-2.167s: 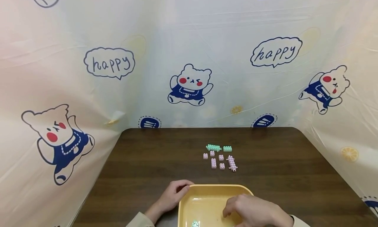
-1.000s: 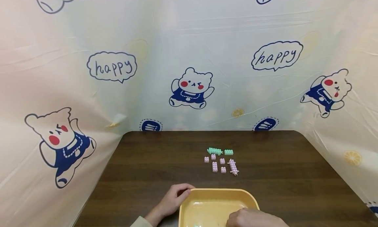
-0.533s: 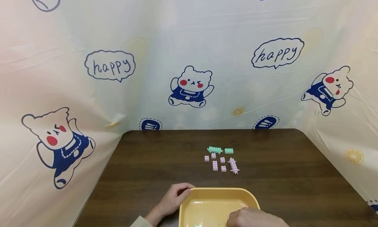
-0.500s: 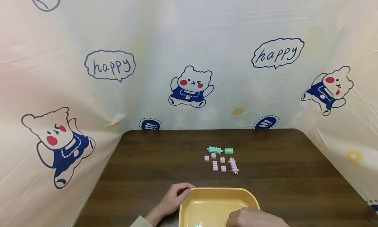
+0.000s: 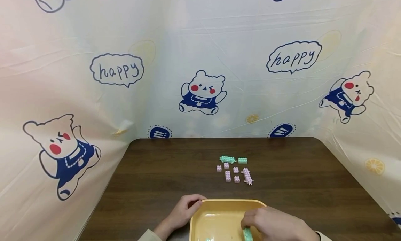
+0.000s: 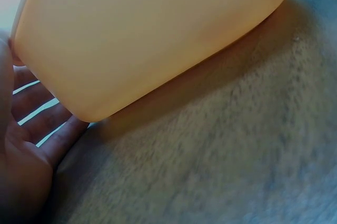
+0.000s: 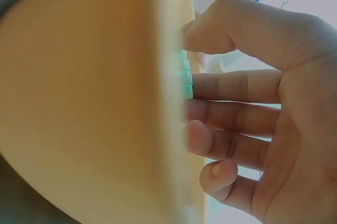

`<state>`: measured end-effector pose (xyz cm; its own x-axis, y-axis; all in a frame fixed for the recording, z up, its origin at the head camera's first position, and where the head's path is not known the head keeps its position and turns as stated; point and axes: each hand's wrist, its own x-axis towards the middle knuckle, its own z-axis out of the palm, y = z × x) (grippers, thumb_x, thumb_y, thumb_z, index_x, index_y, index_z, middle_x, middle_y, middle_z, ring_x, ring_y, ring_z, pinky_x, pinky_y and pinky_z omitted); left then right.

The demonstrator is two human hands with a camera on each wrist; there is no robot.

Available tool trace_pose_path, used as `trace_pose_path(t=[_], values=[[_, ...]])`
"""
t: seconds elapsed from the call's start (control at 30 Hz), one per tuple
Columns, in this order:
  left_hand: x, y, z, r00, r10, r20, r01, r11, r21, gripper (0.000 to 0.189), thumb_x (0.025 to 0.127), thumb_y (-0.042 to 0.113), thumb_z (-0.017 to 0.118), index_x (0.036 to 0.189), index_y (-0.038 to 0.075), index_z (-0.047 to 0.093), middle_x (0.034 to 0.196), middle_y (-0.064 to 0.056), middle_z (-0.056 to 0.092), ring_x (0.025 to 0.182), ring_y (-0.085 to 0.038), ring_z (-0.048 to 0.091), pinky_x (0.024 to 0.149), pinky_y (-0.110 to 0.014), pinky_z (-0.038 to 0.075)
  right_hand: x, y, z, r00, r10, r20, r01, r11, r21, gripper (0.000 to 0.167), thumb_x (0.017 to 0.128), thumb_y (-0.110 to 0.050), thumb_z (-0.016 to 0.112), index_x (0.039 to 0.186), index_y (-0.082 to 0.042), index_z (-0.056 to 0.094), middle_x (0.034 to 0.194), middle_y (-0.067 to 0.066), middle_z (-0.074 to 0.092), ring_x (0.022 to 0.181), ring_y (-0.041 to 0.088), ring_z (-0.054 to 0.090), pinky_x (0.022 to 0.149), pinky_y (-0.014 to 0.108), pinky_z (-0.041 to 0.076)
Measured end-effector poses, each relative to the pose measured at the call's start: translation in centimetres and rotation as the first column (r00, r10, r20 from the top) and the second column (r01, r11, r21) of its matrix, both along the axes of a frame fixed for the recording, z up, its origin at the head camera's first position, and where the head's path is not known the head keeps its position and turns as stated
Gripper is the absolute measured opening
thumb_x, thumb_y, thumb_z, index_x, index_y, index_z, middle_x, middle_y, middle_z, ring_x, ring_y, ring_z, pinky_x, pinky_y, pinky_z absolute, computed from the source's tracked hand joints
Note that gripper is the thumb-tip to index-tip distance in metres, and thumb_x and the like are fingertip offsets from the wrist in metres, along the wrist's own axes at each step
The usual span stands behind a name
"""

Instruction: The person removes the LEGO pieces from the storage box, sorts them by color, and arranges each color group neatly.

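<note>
A yellow tray (image 5: pixel 232 201) stands at the table's front edge, its near part cut off in the head view. My left hand (image 5: pixel 183 211) holds its far left corner, thumb at the rim and fingers along the outside wall, as the left wrist view shows too. Over the right side of the tray, my right hand (image 5: pixel 277 222) pinches a long mint-green building brick (image 5: pixel 247 234) between thumb and fingers. In the right wrist view the tray wall hides most of that brick (image 7: pixel 187 79). Another mint-green piece (image 5: pixel 209 239) shows in the tray at the bottom edge.
Beyond the tray on the dark wooden table (image 5: pixel 156 171) lie loose building bricks: a green plate with side pegs (image 5: pixel 227 159), a green brick (image 5: pixel 242 160), a pink plate with pegs (image 5: pixel 247 176), a longer pink brick (image 5: pixel 227 176) and several small pink ones. A patterned curtain surrounds the table.
My right hand, lower in the tray a second ago, has risen and moved slightly forward, with the mint-green brick now showing in its fingers. My left hand stays at the tray corner.
</note>
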<state>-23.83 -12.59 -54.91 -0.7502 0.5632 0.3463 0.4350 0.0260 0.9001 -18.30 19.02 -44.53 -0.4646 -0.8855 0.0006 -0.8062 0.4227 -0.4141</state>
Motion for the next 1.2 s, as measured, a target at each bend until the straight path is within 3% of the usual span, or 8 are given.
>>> trace_pose_path(t=[0.17, 0.37, 0.47, 0.67, 1.0, 1.2], values=[[0.1, -0.1, 0.1, 1.000, 0.004, 0.003, -0.004, 1.000, -0.001, 0.022, 0.102, 0.009, 0.048, 0.109, 0.002, 0.068, 0.098, -0.017, 0.072, 0.085, -0.010, 0.067, 0.069, -0.030, 0.058, -0.9, 0.1, 1.2, 0.991, 0.014, -0.137, -0.014, 1.000, 0.001, 0.024, 0.086, -0.033, 0.072, 0.106, -0.021, 0.066, 0.098, -0.019, 0.061, 0.079, -0.007, 0.052, 0.068, 0.006, 0.041], [0.2, -0.2, 0.0, 1.000, 0.007, 0.003, -0.007, 1.000, -0.003, 0.022, 0.102, 0.009, 0.048, 0.110, 0.002, 0.068, 0.099, -0.017, 0.072, 0.085, -0.010, 0.067, 0.070, -0.030, 0.058, -2.5, 0.2, 3.2, 0.980, -0.046, -0.193, 0.034, 0.997, -0.062, 0.030, 0.075, -0.023, 0.077, 0.103, -0.017, 0.067, 0.086, -0.016, 0.057, 0.066, -0.006, 0.045, 0.057, 0.002, 0.035], [0.3, -0.3, 0.0, 1.000, 0.014, 0.002, -0.014, 1.000, -0.005, 0.022, 0.102, 0.009, 0.048, 0.110, 0.002, 0.068, 0.099, -0.017, 0.072, 0.085, -0.010, 0.067, 0.069, -0.030, 0.058, -4.0, 0.1, 4.5, 0.974, -0.076, -0.213, 0.060, 0.995, -0.082, 0.030, 0.074, -0.021, 0.077, 0.102, -0.017, 0.067, 0.084, -0.016, 0.055, 0.063, -0.005, 0.044, 0.054, 0.002, 0.034], [0.2, -0.3, 0.1, 1.000, 0.020, 0.007, -0.020, 1.000, -0.016, 0.023, 0.102, 0.010, 0.048, 0.110, 0.003, 0.068, 0.100, -0.016, 0.072, 0.085, -0.013, 0.067, 0.070, -0.031, 0.058, -7.6, -0.5, 6.5, 0.974, -0.110, -0.200, 0.095, 0.992, -0.082, 0.032, 0.077, -0.019, 0.074, 0.109, -0.015, 0.068, 0.094, -0.010, 0.063, 0.068, 0.000, 0.050, 0.057, 0.010, 0.043], [0.1, -0.2, 0.1, 0.999, 0.037, 0.006, -0.037, 0.999, -0.034, 0.022, 0.102, 0.012, 0.050, 0.111, 0.007, 0.069, 0.101, -0.013, 0.072, 0.087, -0.011, 0.067, 0.073, -0.030, 0.058, -12.7, -2.5, 7.1, 0.971, -0.141, -0.194, 0.130, 0.989, -0.066, 0.031, 0.080, -0.020, 0.070, 0.110, -0.011, 0.070, 0.095, -0.005, 0.064, 0.062, 0.002, 0.048, 0.053, 0.017, 0.044], [0.0, -0.2, -0.1, 0.999, 0.053, 0.005, -0.052, 0.998, -0.044, 0.021, 0.101, 0.013, 0.050, 0.110, 0.009, 0.069, 0.100, -0.011, 0.072, 0.086, -0.008, 0.066, 0.072, -0.028, 0.057, -15.7, -3.8, 6.5, 0.970, -0.144, -0.195, 0.135, 0.989, -0.058, 0.033, 0.081, -0.021, 0.069, 0.111, -0.008, 0.069, 0.097, 0.000, 0.067, 0.069, 0.012, 0.058, 0.057, 0.019, 0.046]])
